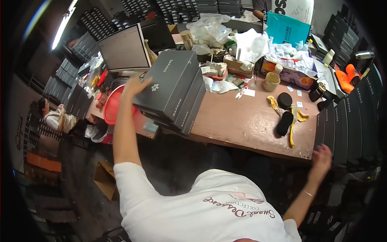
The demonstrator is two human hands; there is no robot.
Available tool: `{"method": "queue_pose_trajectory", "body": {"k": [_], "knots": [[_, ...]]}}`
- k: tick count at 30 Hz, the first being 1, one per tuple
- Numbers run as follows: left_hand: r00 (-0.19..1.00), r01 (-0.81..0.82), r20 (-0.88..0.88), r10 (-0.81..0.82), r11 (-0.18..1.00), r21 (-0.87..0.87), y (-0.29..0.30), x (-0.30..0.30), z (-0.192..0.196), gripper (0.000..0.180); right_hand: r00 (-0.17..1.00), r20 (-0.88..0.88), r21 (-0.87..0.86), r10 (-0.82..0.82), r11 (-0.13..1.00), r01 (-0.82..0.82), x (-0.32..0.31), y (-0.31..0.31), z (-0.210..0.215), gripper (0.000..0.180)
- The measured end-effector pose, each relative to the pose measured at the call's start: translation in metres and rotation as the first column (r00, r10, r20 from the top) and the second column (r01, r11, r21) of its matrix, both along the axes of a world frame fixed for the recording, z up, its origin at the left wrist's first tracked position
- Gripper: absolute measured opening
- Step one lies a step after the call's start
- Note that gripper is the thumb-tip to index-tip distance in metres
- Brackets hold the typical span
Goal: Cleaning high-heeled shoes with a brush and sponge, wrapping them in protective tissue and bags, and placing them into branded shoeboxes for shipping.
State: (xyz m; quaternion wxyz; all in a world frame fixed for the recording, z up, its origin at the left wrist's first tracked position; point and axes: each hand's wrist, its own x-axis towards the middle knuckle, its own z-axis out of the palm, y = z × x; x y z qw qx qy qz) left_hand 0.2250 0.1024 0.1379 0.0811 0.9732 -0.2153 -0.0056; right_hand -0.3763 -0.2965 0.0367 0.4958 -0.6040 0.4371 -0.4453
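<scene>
A stack of dark grey shoe boxes (pixel 169 82) stands at the left part of the brown table (pixel 229 117). My left hand (pixel 138 85) is stretched out at the left side of the top box, its fingers extended and slightly blurred. Whether it touches the box I cannot tell. Behind my left forearm is a red plastic basin (pixel 115 105). Out to the right, my right hand (pixel 321 158) hovers by the table's front corner, fingers loosely apart and nothing visible in them. Tall stacked grey boxes (pixel 334 125) rise beside it.
On the table lie a black brush (pixel 285 123), yellow cloth (pixel 301 115) and a glass jar (pixel 271 82). A monitor (pixel 124 48) and cartons of crumpled paper (pixel 288 72) line the back. Another person (pixel 60 119) sits far left. An open carton (pixel 105 180) is on the floor.
</scene>
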Motion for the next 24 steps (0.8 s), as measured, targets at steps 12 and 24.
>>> {"method": "queue_pose_trajectory", "body": {"k": [12,24], "knots": [[0.689,-0.112,-0.598,-0.409,0.756,-0.645,-0.107,-0.191,-0.125,0.059,0.724,0.295,0.389,0.623,0.614,-0.687,0.191,0.068,-0.102,0.052],[0.667,-0.504,-0.691,-0.279,0.513,-0.695,-0.156,-0.236,-0.228,0.054,0.762,-0.34,-0.028,0.551,0.804,-0.594,0.217,-0.015,-0.131,0.049]]}}
